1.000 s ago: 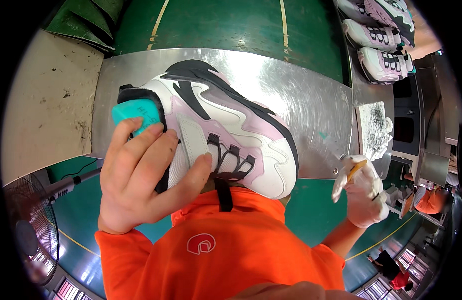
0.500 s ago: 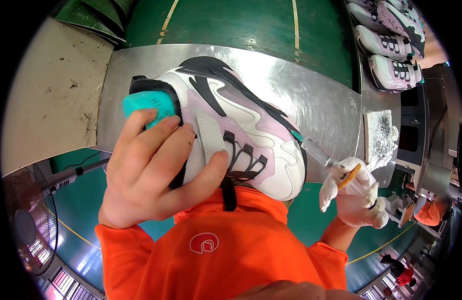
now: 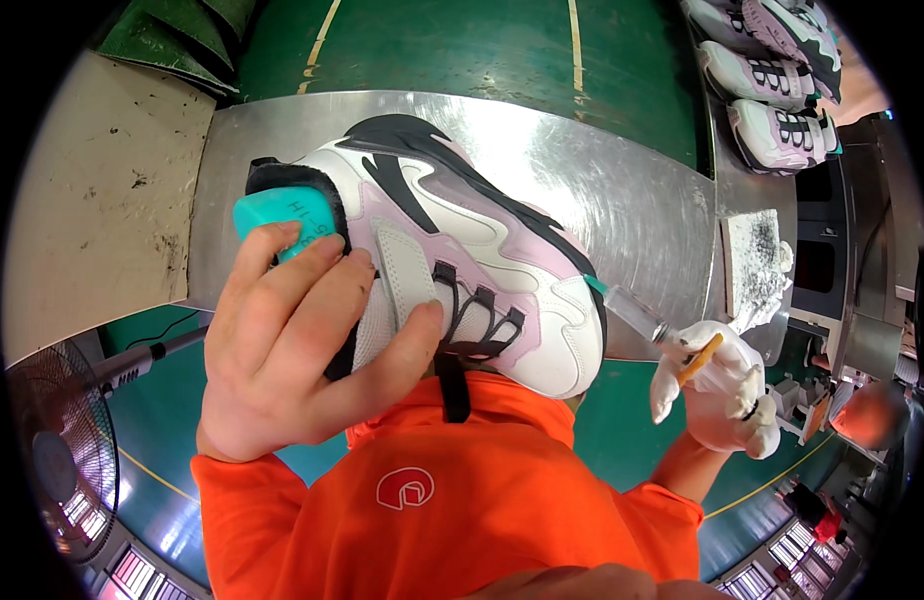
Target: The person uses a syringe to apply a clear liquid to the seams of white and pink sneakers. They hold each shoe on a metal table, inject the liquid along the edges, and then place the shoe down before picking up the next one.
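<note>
A white, pink and black sneaker [image 3: 462, 225] lies on its side over the near edge of the metal bench, with a turquoise shoe last [image 3: 287, 218] filling its opening. My bare left hand [image 3: 292, 345] grips it round the ankle, fingertips by the last and thumb on the pale strap. White coverings wrap the fingers of my right hand [image 3: 722, 390], which is closed round a clear syringe [image 3: 637, 315]. The syringe's green tip meets the line between sole and upper near the toe. A yellow-orange stick [image 3: 702, 358] also shows between those fingers.
Several similar sneakers [image 3: 782, 135] stand on a metal surface at the far right. Below them lies a white block [image 3: 752, 265] with black smudges. A cream panel [image 3: 112, 200] borders the bench [image 3: 237, 150] at left, above a fan [image 3: 57, 450]. People are in the right background.
The bench, shoe and background have shifted slightly left in the picture. Both hands keep their holds, and the syringe tip remains by the toe's sole edge.
</note>
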Demonstrator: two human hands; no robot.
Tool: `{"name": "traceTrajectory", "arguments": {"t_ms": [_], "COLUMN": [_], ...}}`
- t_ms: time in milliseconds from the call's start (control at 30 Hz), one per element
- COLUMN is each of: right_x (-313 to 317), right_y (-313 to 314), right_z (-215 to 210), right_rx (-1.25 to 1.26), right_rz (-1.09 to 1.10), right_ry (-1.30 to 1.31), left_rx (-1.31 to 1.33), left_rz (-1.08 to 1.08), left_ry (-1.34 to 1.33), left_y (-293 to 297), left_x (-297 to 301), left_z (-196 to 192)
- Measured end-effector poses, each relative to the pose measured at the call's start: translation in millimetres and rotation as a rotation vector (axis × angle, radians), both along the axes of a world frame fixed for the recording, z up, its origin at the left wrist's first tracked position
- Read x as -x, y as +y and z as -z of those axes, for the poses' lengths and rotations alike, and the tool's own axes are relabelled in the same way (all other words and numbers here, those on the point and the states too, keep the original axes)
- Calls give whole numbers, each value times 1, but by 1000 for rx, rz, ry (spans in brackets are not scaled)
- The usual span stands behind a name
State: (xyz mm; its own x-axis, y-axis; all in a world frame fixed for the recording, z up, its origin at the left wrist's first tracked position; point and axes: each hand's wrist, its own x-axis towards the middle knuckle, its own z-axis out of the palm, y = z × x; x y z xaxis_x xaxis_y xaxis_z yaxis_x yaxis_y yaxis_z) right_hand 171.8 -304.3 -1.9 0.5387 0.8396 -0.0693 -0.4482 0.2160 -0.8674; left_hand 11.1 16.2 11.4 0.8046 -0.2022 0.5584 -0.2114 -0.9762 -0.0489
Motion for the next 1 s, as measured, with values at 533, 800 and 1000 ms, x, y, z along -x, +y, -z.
{"name": "traceTrajectory", "arguments": {"t_ms": [533,800,1000], "right_x": [3,6,4], "right_y": [98,102,94], "right_z": [3,-12,-21], "right_rx": [26,256,311], "right_rz": [267,161,200], "right_ry": [-175,-206,-196], "left_rx": [55,46,-17], "left_rz": [-26,-11,26], "left_ry": [35,41,63], "left_y": [-3,-2,2], "left_x": [-2,0,-5], "left_z": [-6,-8,-12]}}
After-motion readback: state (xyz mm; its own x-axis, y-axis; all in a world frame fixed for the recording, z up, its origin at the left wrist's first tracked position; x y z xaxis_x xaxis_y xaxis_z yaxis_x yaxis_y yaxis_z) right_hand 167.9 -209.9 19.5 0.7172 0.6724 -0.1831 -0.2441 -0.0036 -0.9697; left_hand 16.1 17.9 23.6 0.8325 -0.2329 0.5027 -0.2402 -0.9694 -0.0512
